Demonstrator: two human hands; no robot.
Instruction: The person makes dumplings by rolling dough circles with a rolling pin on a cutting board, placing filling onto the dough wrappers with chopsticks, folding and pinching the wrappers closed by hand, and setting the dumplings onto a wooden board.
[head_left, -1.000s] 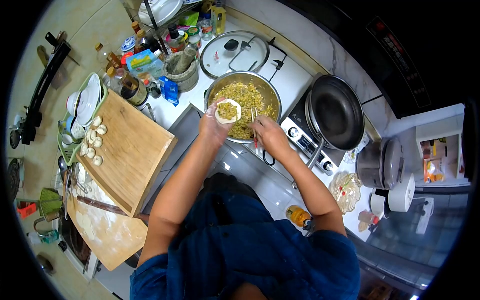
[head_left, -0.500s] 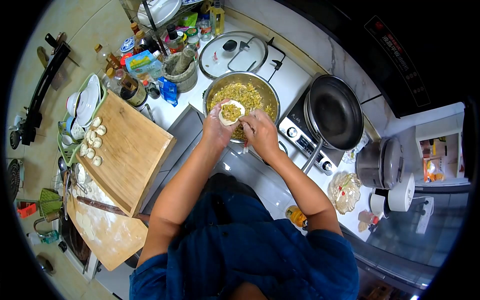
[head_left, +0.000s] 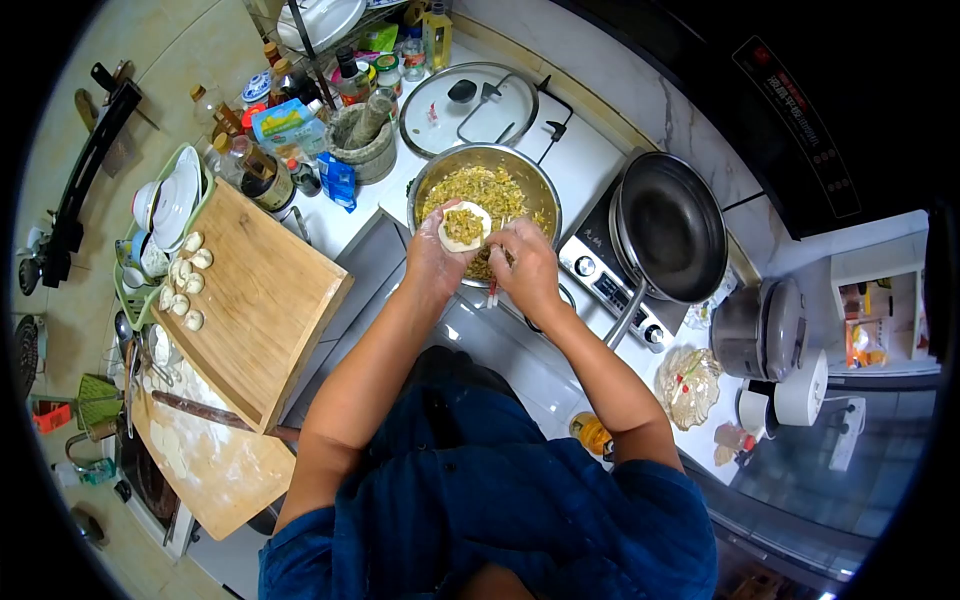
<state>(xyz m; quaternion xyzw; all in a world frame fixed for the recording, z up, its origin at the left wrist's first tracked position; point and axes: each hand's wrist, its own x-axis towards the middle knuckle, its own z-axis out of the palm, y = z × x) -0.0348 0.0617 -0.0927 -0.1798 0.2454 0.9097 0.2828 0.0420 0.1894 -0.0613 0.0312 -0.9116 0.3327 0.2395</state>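
Observation:
My left hand (head_left: pixel 432 250) holds a round white dough wrapper (head_left: pixel 464 227) with chopped yellow-green filling on its middle. Beneath is a steel bowl (head_left: pixel 547 196) of the same filling (head_left: pixel 485 188). My right hand (head_left: pixel 525 262) is beside the wrapper's right edge, its fingers closed. A thin stick with a reddish end (head_left: pixel 492 292) shows below that hand; its grip on it is partly hidden. At the left, several white dumplings (head_left: pixel 194 284) sit along one side of a wooden tray (head_left: pixel 255 300).
A floured board (head_left: pixel 230 480) with a rolling pin (head_left: pixel 200 410) lies below the tray. Right of the bowl, a black pan (head_left: pixel 672 228) stands on a cooker with knobs. Behind are a glass lid (head_left: pixel 440 115), a stone mortar (head_left: pixel 362 150) and several bottles.
Since the earliest frame, my right hand has moved left and up from over the bowl to the wrapper's edge. My left hand and the wrapper have shifted slightly right.

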